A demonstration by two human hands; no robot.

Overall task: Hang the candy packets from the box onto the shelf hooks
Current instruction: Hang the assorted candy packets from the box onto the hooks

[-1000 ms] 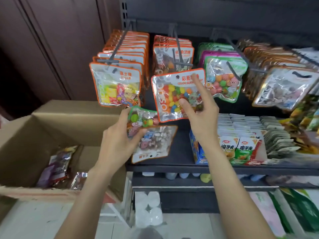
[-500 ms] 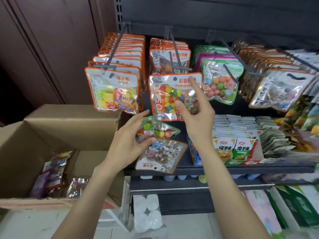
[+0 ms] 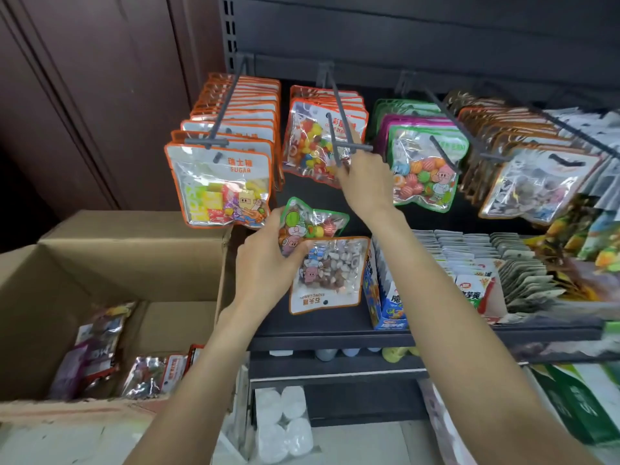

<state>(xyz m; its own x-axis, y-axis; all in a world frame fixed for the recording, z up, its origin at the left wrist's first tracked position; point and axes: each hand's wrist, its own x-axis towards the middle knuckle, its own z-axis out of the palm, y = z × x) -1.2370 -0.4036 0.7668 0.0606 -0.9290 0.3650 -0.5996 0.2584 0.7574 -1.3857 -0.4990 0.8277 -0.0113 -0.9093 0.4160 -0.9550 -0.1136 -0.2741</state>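
Observation:
My left hand (image 3: 265, 263) grips two candy packets in front of the shelf: a green-edged one (image 3: 315, 223) and, under it, an orange-edged stone candy packet (image 3: 330, 273) held upside down. Higher up, my right hand (image 3: 365, 182) is at the tip of the middle hook (image 3: 337, 105). Its thumb and fingers pinch the lower right corner of a colour beans packet (image 3: 308, 146) that hangs on that hook. The open cardboard box (image 3: 134, 250) stands at lower left with several packets (image 3: 100, 347) in it.
Sugar packets (image 3: 218, 182) fill the left hook. Green and purple packets (image 3: 422, 169) hang right of my right hand, with more packets (image 3: 536, 186) further right. The dark shelf board (image 3: 335, 337) below carries boxed snacks (image 3: 469, 290). White rolls (image 3: 281, 424) sit near the floor.
My right hand has risen and carried the colour beans packet up and back along the middle hook. My left hand keeps hold of its two packets, slightly higher.

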